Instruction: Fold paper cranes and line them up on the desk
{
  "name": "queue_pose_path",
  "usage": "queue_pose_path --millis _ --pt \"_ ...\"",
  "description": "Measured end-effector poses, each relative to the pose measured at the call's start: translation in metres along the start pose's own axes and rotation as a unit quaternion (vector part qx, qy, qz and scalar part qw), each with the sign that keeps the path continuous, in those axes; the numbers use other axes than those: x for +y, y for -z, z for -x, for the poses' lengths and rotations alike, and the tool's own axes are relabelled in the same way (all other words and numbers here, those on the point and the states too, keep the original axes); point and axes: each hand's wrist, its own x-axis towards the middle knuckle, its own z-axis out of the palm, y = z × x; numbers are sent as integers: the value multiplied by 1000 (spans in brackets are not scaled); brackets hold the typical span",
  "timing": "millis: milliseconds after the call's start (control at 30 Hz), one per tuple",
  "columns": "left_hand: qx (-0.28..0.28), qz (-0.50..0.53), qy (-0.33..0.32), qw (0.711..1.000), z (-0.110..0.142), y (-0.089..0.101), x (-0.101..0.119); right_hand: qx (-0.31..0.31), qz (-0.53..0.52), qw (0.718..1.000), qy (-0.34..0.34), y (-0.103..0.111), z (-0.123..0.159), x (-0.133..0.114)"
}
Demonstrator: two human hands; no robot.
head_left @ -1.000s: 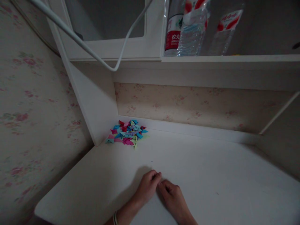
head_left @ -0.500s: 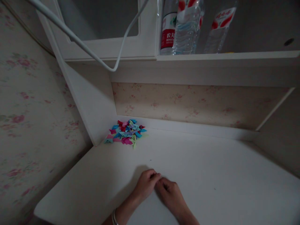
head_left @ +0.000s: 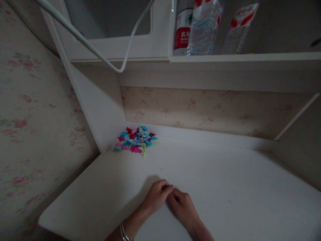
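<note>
My left hand (head_left: 157,195) and my right hand (head_left: 182,207) rest on the white desk (head_left: 225,187) near its front edge, their fingertips pressed together. Both have curled fingers pinching at something between them that is too small and dark to name. A bracelet sits on my left wrist. A pile of small folded paper pieces (head_left: 135,140) in blue, pink, red and green lies in the back left corner of the desk, well away from both hands.
A white shelf (head_left: 225,58) above the desk carries several plastic water bottles (head_left: 200,28). A white cable (head_left: 107,57) hangs across the upper left. Floral wallpaper covers the left wall and the back panel.
The hands have stayed together in almost the same spot; only the view has shifted slightly.
</note>
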Motion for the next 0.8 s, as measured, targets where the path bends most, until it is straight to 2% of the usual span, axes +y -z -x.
queue_pose_path --millis 300,800 --pt "2 1 1 1000 1 0 4 2 12 1000 -8 0 1 2" --pt "-19 38 -16 999 4 3 3 -6 -53 999 -8 3 -2 0"
